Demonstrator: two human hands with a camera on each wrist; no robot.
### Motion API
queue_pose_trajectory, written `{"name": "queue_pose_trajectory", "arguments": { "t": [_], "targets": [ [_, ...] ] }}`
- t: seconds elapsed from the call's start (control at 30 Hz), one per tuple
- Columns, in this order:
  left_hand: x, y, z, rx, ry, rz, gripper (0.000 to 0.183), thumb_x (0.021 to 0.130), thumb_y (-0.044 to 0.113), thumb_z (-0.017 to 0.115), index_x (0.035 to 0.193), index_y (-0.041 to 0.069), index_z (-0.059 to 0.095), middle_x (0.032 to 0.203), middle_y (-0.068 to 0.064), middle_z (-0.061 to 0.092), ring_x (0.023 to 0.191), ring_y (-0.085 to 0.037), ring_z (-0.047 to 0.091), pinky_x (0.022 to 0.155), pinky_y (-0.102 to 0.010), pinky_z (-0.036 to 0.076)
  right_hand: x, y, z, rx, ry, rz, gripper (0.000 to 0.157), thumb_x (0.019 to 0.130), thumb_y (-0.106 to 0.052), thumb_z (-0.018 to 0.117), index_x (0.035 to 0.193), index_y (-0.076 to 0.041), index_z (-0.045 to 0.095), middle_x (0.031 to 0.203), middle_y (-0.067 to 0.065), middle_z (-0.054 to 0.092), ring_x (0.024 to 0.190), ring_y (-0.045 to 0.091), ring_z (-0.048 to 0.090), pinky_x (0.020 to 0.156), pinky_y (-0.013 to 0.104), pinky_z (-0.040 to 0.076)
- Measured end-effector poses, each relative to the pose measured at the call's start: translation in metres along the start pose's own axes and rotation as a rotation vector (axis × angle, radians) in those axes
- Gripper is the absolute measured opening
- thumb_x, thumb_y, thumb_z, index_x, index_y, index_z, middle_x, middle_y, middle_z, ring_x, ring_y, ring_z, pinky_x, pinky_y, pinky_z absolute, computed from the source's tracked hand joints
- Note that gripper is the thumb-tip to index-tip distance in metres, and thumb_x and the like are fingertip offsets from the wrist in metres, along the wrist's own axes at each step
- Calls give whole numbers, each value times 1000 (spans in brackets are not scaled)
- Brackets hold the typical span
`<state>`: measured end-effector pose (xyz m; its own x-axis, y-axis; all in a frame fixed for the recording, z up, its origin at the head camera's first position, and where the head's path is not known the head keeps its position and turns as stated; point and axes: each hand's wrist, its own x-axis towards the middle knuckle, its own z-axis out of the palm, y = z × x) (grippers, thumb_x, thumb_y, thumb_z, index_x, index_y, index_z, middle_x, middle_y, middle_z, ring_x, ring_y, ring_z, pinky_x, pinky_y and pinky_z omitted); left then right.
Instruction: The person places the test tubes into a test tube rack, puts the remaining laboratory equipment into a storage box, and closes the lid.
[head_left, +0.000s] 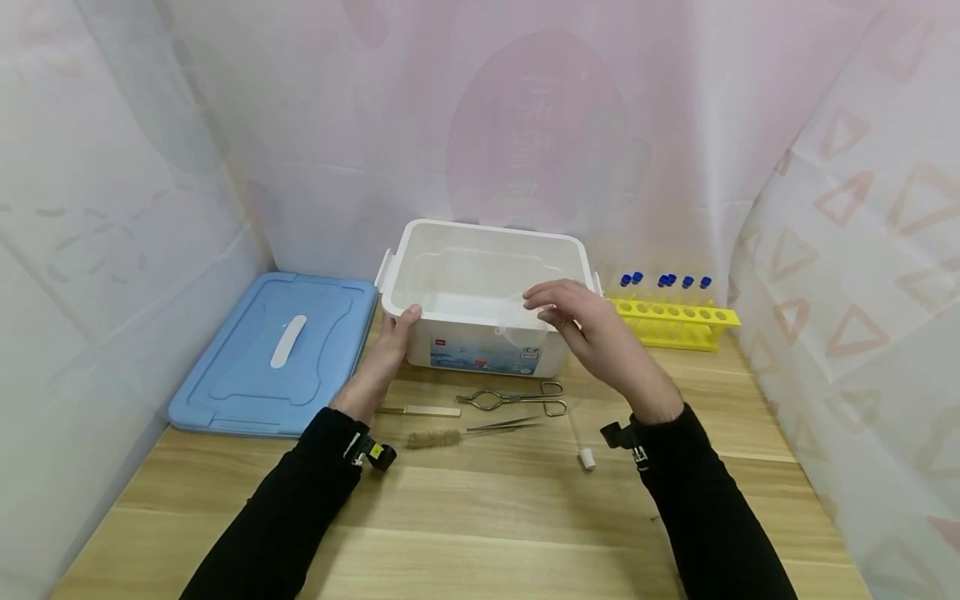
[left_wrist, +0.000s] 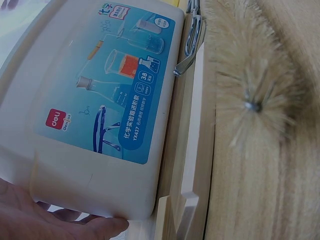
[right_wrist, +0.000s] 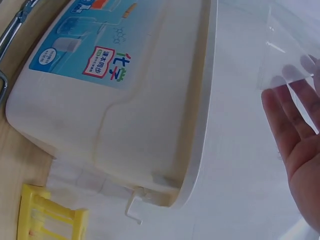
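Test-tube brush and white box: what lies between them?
Left wrist view: a pale wooden strip and metal tongs lie between the brush and box.

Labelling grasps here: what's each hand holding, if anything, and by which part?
Left hand: white deli chemistry kit box, by its front left corner. Right hand: a clear, see-through piece, apparently by its edge; can't tell what it is.
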<state>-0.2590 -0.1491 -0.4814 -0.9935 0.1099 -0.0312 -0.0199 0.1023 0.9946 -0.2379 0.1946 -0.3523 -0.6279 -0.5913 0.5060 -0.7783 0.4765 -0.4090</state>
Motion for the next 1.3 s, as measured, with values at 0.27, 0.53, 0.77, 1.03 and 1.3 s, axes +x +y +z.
{"name": "queue_pose_trajectory", "arguments": {
  "t": [0.27,0.53,0.77,1.03,1.3],
  "targets": [
    [-2,1,0,11,-4,-30,97,113,77,42,186,46,-13,198,-8,-2,186,-38,2,146,-79,5,16,6,7,-12,49,87,26,122,-9,61,144,-6,75,153,13,75,147,32,69,119,50,62],
    [-3,1,0,10,-4,-38,99,112,78,42,186,46,-16,199,-9,-3,186,-39,2,146,-80,5,29,17,17,-28,41,198,29,124,-14,59,149,-10,74,156,12,73,152,32,66,125,52,59],
    [-1,-1,0,1,0,-13,96,113,75,43,187,41,-8,195,-14,7,184,-42,10,146,-79,7,42,30,27,-23,-26,251,31,125,-16,57,149,-8,74,156,14,73,154,34,64,131,52,53],
    [-3,0,0,1,2,-19,98,113,75,43,187,40,-10,197,-13,2,185,-42,5,146,-80,5,56,42,35,-6,-143,314,33,126,-18,54,151,-7,73,158,15,73,156,36,64,134,53,51],
    [-4,2,-1,1,-8,-30,98,112,77,42,187,43,-13,198,-9,-3,186,-40,1,146,-80,3,66,56,41,-11,-264,345,33,126,-19,55,152,-8,74,160,14,72,157,36,64,135,54,49]
  ]
}}
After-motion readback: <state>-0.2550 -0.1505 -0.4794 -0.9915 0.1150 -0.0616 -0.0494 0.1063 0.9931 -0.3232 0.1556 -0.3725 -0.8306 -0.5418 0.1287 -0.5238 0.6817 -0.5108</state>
